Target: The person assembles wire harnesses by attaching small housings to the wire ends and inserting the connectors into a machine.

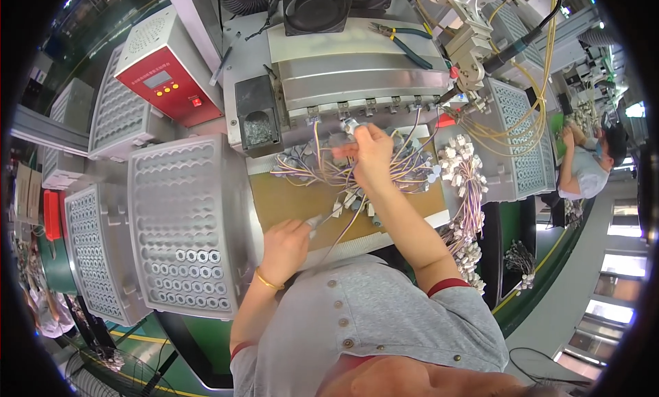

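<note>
My right hand reaches over the wire bundle, thumb and finger pinched around a small silvery-white part just in front of the metal fixture. Its exact kind is too small to tell. A row of small slots runs along the fixture's front, and some have wires hanging from them. My left hand is lower, closed, with a whitish tip at its fingers; I cannot tell what it is. Between and beyond both hands lies a tangle of multicoloured wires with white connectors, on a brown mat.
A grey tray with rows of round metal parts stands at left, below a red-and-white control box. Pliers lie on the fixture; a black bin sits beside it. Bundled white connectors hang at right. Another person works far right.
</note>
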Motion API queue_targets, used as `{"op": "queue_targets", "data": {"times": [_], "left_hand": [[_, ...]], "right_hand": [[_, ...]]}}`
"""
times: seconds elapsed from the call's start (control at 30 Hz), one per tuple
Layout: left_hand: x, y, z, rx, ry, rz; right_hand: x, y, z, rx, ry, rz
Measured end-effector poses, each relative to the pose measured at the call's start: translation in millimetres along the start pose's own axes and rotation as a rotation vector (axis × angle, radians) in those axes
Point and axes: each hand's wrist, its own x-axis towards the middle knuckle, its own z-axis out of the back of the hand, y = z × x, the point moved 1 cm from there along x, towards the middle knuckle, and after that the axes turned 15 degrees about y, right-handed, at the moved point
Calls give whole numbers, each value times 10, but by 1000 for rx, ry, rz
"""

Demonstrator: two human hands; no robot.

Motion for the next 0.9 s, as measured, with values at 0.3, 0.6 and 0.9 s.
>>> {"op": "queue_targets", "data": {"times": [0.3, 0.6, 0.9], "left_hand": [[-162, -93, 536, 79, -298, 113], [-285, 35, 478, -179, -345, 184], [-1968, 1415, 487, 679, -437, 980]], "right_hand": [[-166, 335, 17, -1262, 70, 329], [-680, 57, -264, -1031, 910, 610], [-572, 5, -194, -1006, 854, 529]]}}
